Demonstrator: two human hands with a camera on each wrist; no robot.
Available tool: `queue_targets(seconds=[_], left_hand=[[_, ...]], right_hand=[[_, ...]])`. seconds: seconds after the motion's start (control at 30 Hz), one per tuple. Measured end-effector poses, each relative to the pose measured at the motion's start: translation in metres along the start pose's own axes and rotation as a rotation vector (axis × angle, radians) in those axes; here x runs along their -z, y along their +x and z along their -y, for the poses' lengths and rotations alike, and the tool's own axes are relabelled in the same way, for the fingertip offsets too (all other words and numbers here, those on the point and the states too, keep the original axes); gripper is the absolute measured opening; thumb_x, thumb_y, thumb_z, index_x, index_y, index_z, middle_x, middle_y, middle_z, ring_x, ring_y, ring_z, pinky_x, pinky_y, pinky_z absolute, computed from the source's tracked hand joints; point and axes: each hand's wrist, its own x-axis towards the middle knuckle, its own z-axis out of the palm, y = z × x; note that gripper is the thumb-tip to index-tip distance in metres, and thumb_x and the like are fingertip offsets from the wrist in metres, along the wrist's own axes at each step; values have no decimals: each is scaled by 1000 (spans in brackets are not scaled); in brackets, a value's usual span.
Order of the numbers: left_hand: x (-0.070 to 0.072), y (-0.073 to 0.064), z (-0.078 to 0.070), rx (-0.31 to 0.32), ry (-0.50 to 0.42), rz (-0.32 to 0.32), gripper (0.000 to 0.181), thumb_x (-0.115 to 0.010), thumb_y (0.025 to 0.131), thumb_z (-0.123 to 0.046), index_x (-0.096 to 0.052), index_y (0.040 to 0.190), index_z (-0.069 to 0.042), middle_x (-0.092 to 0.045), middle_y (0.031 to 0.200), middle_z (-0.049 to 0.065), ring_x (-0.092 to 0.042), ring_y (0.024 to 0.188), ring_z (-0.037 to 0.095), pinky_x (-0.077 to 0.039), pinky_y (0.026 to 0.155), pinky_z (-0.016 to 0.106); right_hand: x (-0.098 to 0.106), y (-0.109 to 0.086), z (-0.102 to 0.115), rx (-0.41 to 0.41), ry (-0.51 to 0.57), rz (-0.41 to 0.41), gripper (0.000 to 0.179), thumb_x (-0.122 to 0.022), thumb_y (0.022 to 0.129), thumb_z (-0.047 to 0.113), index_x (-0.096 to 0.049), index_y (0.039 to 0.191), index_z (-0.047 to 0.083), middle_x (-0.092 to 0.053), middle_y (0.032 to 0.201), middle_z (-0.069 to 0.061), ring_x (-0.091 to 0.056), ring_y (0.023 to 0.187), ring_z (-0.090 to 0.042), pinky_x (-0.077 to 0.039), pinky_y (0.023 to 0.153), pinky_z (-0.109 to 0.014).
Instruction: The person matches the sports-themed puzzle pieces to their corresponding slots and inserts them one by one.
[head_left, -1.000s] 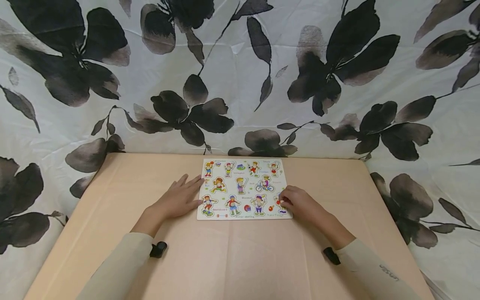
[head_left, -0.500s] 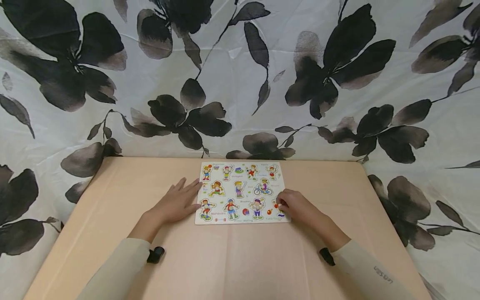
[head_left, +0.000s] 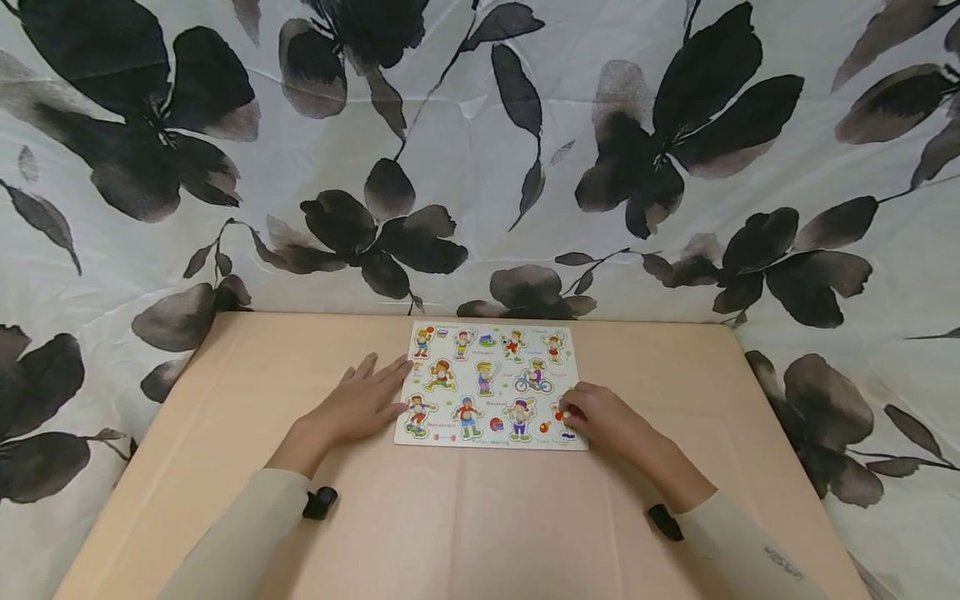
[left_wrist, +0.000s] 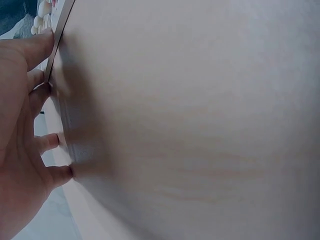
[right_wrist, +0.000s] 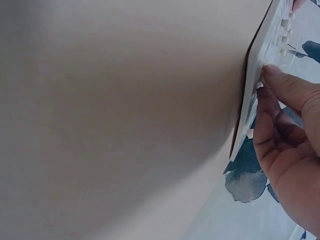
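Observation:
A white peg puzzle board (head_left: 450, 396) lies on the table, its cartoon sports figures in rows. My left hand (head_left: 358, 404) is at the board's left edge with fingers spread. In the left wrist view the left thumb (left_wrist: 42, 47) touches the board's side, and other fingertips rest on the table. At the lower right corner, my right hand (head_left: 603, 412) pinches the small knob of a figure puzzle piece (head_left: 567, 432) between thumb and curled fingers. That knob is mostly hidden by the fingertips. The piece sits at its place on the board, partly covered by the hand.
The board stands near the far edge of a peach-coloured table (head_left: 480, 517). Behind and beside it hangs a white cloth (head_left: 510, 167) with dark flowers. Pale round knobs (right_wrist: 286, 32) stick up from the board in the right wrist view.
The head view shifts slightly. Both hands keep nearly the same place on the board, the right one still at the lower right piece.

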Motion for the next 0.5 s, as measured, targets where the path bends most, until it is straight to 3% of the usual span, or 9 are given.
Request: queue_targets(seconds=[0.17, 0.27, 0.4, 0.5], left_hand=[[0, 0, 4, 10, -26, -2, 72, -55, 104, -46, -28, 165, -18, -25, 172, 2, -12, 157, 51, -14, 121, 75], [-1, 0, 5, 20, -60, -15, 71, -54, 105, -45, -28, 165, -17, -27, 172, 3, -13, 157, 50, -14, 122, 74], [0, 1, 1, 46, -83, -56, 69, -48, 107, -45, -28, 165, -14, -27, 171, 10, -17, 157, 49, -16, 123, 72], [4, 3, -6, 67, -31, -104, 69, -44, 108, -48, -27, 165, -13, -24, 172, 13, -19, 157, 48, -17, 123, 71]], right_hand=[[3, 1, -3, -28, 31, -14, 12, -76, 92, 12, -74, 103, 8, -61, 87, 3, -52, 78, -10, -50, 70, -27], [10, -1, -5, -63, 34, -59, 17, -74, 94, 16, -74, 109, 6, -65, 95, -1, -57, 85, -15, -54, 77, -33], [24, -2, -10, -88, -5, -202, 24, -68, 100, 20, -72, 116, 3, -68, 114, -11, -63, 108, -29, -55, 99, -48], [34, -2, -11, -111, -26, -352, 27, -66, 101, 18, -70, 121, 0, -66, 125, -18, -60, 122, -38, -50, 107, -55]])
